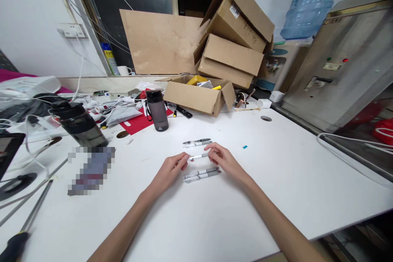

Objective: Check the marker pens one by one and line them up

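Both grips pinch one pen (199, 156) end to end: the left hand (170, 170) takes its left tip, the right hand (223, 159) its grey end. It lies crosswise above the white table (276, 180), between two pen pairs (197, 143) (202, 174).

Both forearms reached toward twelve o'clock; the left hand (170, 169) and right hand (223, 159) met, fingertips pinched together.
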### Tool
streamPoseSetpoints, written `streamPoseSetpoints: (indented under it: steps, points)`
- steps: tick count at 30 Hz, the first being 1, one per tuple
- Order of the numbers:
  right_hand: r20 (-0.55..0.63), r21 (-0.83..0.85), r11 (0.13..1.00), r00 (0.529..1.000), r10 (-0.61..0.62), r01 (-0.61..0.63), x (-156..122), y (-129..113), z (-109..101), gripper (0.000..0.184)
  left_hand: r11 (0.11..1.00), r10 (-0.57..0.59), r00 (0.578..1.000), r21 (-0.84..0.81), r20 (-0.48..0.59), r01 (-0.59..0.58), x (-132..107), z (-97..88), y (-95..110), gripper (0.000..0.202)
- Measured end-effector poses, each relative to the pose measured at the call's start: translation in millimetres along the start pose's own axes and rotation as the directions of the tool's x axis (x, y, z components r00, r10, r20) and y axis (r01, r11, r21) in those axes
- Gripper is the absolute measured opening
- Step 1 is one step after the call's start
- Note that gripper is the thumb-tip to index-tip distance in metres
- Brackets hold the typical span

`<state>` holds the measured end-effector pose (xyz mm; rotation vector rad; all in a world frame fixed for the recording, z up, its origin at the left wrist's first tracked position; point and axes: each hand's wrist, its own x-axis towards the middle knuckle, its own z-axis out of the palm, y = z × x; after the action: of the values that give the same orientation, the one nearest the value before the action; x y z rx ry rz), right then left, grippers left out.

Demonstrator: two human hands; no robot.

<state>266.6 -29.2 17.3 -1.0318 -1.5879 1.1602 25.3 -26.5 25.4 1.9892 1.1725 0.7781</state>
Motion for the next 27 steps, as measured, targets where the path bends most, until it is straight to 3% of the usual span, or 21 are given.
streamPoseSetpoints:
  steps: [10, 18, 23, 27]
  points:
    - [0.041, 0.08, 0.991, 0.994, 0.103, -0.107, -0.3, -5.2, 1.7, 0.023, 0.999, 0.05, 0.998, -0.01, 0.032, -0.05, 0.5, -1.6, 3.3, 0.043]
    - [0.069, 0.186, 0.972, 0.988, 0.137, -0.147, -0.2, -6.4, -1.2, 0.024, 0.985, 0.093, 0.995, 0.15, -0.019, -0.089, -0.7, 1.0, 1.6, 0.034]
    - [0.041, 0.212, 0.965, 0.988, 0.147, -0.153, 2.0, -4.6, -0.9, 0.026, 0.991, 0.063, 0.998, -0.123, 0.027, -0.059, 1.4, -0.3, 3.1, 0.032]
    - [0.038, 0.242, 0.958, 0.989, 0.146, -0.151, 1.4, -5.9, 0.1, 0.028, 0.941, 0.014, 1.0, -0.339, -0.009, -0.016, 4.7, -1.1, 2.2, 0.033]
